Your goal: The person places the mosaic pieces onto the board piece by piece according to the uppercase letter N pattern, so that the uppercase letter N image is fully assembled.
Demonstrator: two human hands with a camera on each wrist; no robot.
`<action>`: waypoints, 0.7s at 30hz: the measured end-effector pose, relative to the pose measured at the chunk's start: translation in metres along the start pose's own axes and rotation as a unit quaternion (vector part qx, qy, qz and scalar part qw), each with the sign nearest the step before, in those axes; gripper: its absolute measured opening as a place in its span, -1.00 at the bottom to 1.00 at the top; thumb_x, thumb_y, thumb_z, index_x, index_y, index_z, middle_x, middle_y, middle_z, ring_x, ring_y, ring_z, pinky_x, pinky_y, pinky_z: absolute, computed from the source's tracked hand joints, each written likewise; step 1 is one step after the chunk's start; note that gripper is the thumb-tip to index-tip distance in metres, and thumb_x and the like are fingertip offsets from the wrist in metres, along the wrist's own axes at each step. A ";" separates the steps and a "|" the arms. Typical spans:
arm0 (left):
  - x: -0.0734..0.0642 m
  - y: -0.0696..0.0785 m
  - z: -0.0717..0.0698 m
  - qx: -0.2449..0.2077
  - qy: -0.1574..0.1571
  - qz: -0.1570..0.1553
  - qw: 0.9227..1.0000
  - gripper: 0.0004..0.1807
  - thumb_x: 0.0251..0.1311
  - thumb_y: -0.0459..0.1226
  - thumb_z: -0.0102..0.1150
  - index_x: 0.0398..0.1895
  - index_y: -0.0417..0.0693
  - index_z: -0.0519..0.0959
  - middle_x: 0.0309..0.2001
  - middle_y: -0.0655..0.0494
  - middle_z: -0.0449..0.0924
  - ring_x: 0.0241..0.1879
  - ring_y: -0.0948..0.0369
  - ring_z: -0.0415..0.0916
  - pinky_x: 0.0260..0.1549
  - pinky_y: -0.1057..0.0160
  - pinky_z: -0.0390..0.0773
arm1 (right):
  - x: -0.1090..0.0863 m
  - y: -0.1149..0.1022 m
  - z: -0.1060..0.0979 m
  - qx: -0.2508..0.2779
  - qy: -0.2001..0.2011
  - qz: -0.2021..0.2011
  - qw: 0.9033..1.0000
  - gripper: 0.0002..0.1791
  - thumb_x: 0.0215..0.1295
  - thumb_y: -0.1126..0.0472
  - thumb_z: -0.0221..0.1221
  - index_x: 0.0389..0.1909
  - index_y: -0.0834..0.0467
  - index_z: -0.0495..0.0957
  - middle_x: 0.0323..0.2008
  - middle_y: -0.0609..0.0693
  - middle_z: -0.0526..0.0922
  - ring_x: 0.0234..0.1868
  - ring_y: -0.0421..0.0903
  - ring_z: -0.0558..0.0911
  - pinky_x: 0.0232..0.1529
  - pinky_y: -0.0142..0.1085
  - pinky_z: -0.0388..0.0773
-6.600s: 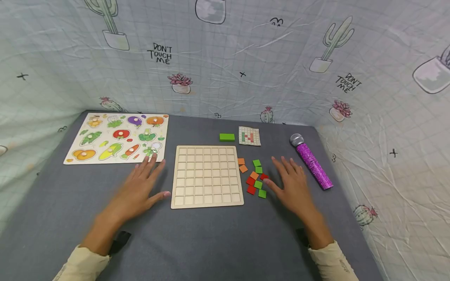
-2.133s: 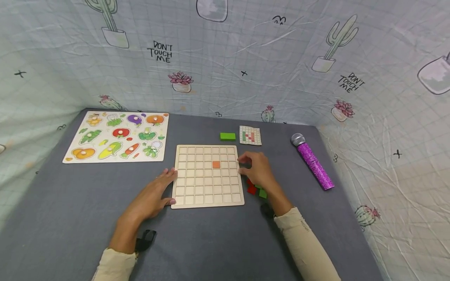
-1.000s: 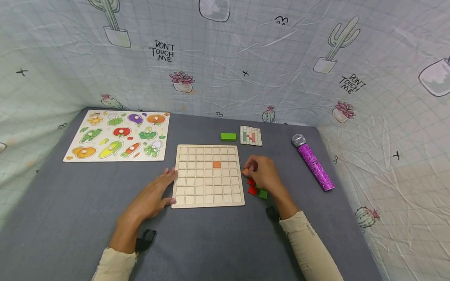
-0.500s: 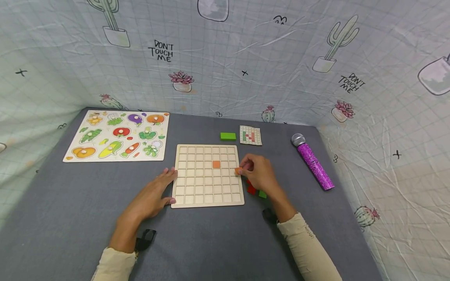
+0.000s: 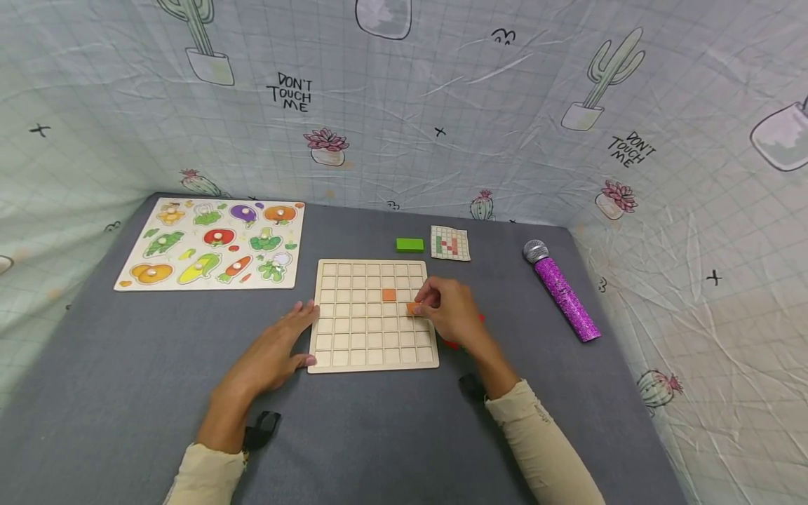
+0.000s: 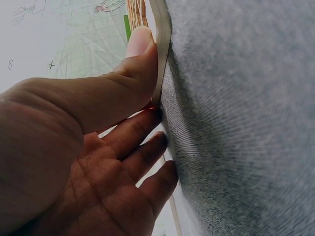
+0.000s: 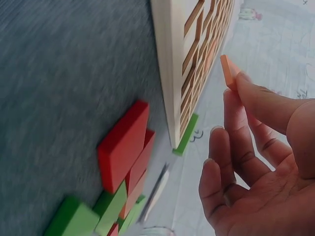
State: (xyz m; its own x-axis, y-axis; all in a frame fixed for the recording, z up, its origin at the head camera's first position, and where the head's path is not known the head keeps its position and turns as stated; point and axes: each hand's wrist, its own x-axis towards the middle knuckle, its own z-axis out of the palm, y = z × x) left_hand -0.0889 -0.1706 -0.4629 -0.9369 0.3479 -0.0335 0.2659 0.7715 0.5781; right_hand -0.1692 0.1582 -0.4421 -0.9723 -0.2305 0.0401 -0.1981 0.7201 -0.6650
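A wooden grid board [image 5: 357, 358] lies mid-table, with one orange tile [image 5: 388, 295] set in a square of its upper right part. Over the board's right side, my right hand [image 5: 453, 314] pinches a second orange tile [image 7: 227, 73] between thumb and fingertip; the right wrist view shows it raised above the squares. My left hand [image 5: 268, 356] rests at the board's left edge, its thumb and fingers touching the rim. Red tiles [image 7: 124, 147] and green tiles [image 7: 74, 217] lie loose to the right of the board, mostly hidden by my right hand in the head view.
Behind the board are a green block [image 5: 409, 245] and a small card [image 5: 451, 243] with a coloured grid pattern. A vegetable puzzle board [image 5: 208, 277] lies at the back left. A glittery purple microphone [image 5: 565, 297] lies on the right. Printed cloth surrounds the table's back and sides.
My right hand picked up the orange tile beside the board and moved it left over the squares. Earlier, the first orange tile appeared in the board and my left hand came to its edge.
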 end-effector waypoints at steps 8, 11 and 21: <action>0.000 0.000 -0.002 0.000 -0.008 -0.007 1.000 -0.04 0.17 -0.39 0.53 0.62 -0.32 0.24 0.66 -0.27 0.14 0.66 -0.28 0.04 0.56 -0.36 0.17 | 0.006 -0.011 0.014 -0.003 -0.016 0.006 1.000 -0.84 0.22 0.22 0.54 -0.36 0.03 0.71 -0.45 -0.10 0.71 -0.39 -0.18 0.63 -0.34 -0.28 0.53; 0.000 0.000 -0.003 0.001 -0.008 -0.008 1.000 -0.04 0.18 -0.39 0.52 0.62 -0.32 0.24 0.66 -0.27 0.14 0.67 -0.27 0.04 0.56 -0.36 0.17 | 0.009 -0.013 0.019 -0.013 -0.022 0.001 1.000 -0.84 0.23 0.22 0.54 -0.37 0.02 0.71 -0.46 -0.10 0.70 -0.40 -0.18 0.62 -0.35 -0.29 0.52; -0.001 0.000 -0.003 -0.003 -0.001 -0.003 1.000 -0.05 0.16 -0.39 0.53 0.61 -0.33 0.26 0.65 -0.28 0.16 0.66 -0.28 0.06 0.55 -0.35 0.18 | 0.017 -0.020 0.030 -0.032 -0.014 0.012 0.999 -0.81 0.22 0.20 0.55 -0.40 -0.01 0.68 -0.49 -0.11 0.68 -0.43 -0.19 0.60 -0.40 -0.30 0.50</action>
State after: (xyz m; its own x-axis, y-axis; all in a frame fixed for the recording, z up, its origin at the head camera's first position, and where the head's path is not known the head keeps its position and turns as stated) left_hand -0.0881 -0.1725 -0.4600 -0.9382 0.3440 -0.0389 0.2583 0.7702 0.5832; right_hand -0.1779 0.1202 -0.4504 -0.9730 -0.2306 0.0029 -0.1833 0.7657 -0.6165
